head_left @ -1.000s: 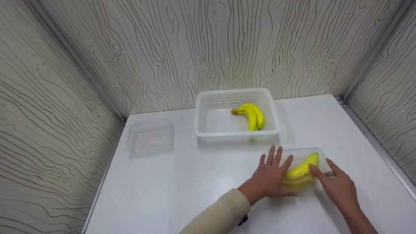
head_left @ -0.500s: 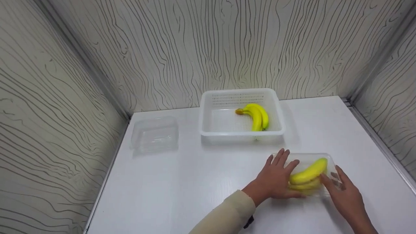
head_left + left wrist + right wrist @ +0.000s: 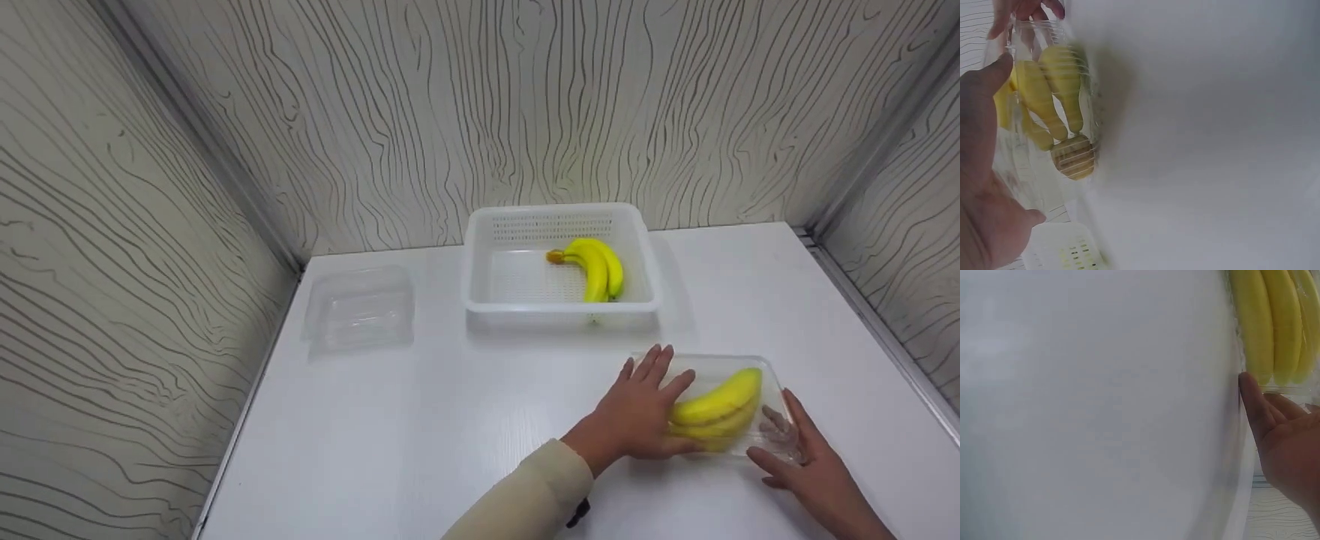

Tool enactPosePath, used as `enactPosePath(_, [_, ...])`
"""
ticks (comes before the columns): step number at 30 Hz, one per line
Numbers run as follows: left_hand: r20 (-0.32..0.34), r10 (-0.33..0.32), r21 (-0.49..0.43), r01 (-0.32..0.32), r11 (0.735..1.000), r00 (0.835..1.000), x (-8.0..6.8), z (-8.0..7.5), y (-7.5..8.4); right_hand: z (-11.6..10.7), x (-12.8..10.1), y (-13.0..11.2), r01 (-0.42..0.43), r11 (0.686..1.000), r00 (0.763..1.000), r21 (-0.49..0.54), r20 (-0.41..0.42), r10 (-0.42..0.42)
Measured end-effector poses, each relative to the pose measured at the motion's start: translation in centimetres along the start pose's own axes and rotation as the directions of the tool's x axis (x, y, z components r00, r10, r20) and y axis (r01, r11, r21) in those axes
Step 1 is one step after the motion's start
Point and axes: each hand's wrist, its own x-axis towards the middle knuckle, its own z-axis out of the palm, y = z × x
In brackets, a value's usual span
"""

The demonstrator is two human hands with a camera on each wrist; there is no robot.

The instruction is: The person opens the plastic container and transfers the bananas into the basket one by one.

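A bunch of bananas lies in a clear plastic container at the front right of the table; its brown stem end shows in the left wrist view. My left hand lies across the container's left end, its fingers spread and straight, covering part of the bananas. At the opposite end, my right hand holds the container, thumb at the near corner and fingertips visible through the plastic. In the right wrist view, that thumb is right at the container's edge.
Farther back stands a white perforated basket with another bunch of bananas in its right half. A second clear container sits at the back left of the white table. Wood-grain-patterned panels enclose the back and sides.
The container with its bananas has shifted slightly right and nearer, both hands moving along. My right thumb has moved off the bananas to the near corner. The head view has shifted slightly.
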Motion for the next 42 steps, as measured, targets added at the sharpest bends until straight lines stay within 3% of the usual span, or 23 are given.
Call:
enactPosePath(16, [0.073, -0.026, 0.024, 0.024, 0.999, 0.997, 0.3, -0.8, 1.0, 0.2, 0.1, 0.2, -0.077, 0.993, 0.997, 0.093, 0.038, 0.074])
enactPosePath(22, [0.053, -0.048, -0.006, 0.048, 0.999, 0.997, 0.4, -0.5, 1.3, 0.2, 0.0, 0.2, -0.109, 0.984, 0.993, 0.141, 0.059, 0.102])
enactPosePath(34, [0.012, -0.072, 0.021, 0.072, 0.997, 0.997, -0.2, -0.3, 1.4, 0.6, 0.0, 0.0, -0.153, 0.976, 0.986, 0.152, 0.084, 0.141])
enactPosePath(42, [0.003, -0.068, 0.038, 0.068, 0.997, 0.998, -0.7, -0.1, 0.4, 1.5, 0.0, -1.0, -0.143, 0.981, 0.989, 0.133, 0.066, 0.135])
